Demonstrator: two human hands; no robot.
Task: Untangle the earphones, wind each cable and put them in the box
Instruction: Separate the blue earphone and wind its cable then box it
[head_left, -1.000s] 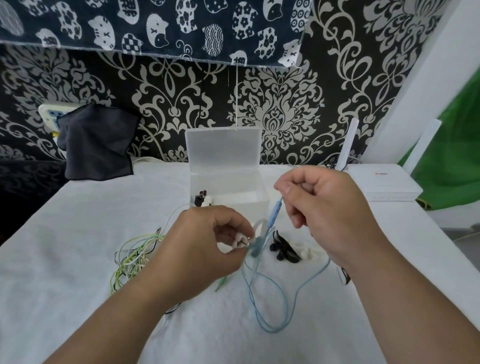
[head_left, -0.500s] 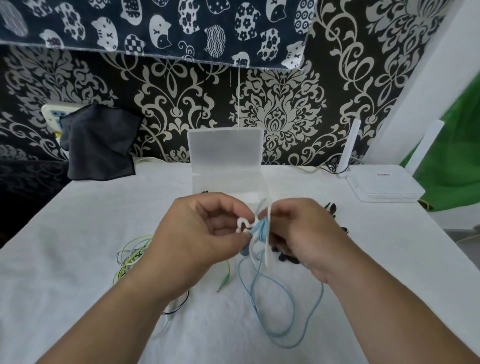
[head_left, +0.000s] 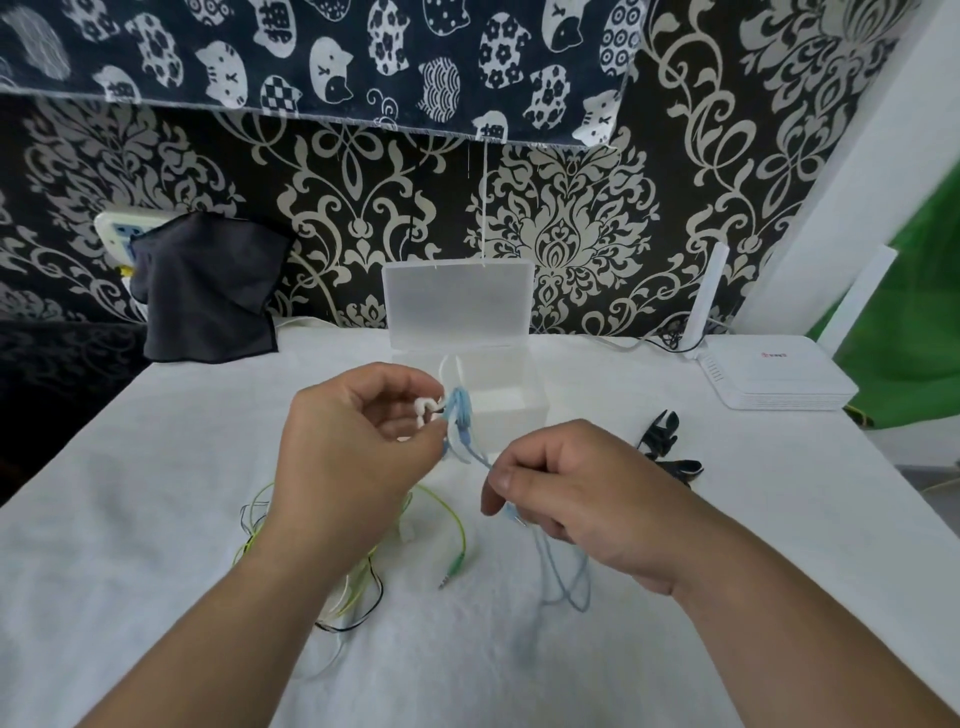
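My left hand (head_left: 358, 452) pinches a small coil of the light blue earphone cable (head_left: 461, 415) together with its white earbuds, raised above the table. My right hand (head_left: 582, 493) grips the same blue cable lower down; its loose tail (head_left: 563, 577) loops on the white cloth below. Just behind the hands stands the clear plastic box (head_left: 519, 379), lid upright. A tangle of green-yellow and black earphones (head_left: 363, 582) lies under my left wrist, its green plug (head_left: 451, 571) pointing forward. Black earphones (head_left: 667, 452) lie to the right of the box.
A white router (head_left: 774, 379) with upright antennas sits at the back right of the white table (head_left: 130, 519). A dark cloth (head_left: 208, 291) hangs at the back left against the patterned wall. A green sheet (head_left: 909, 322) is at the far right.
My right hand has dropped down and to the right, away from the coil, sliding along the blue cable. My left hand has lifted the coil a little toward the box. The loose loop is shorter.
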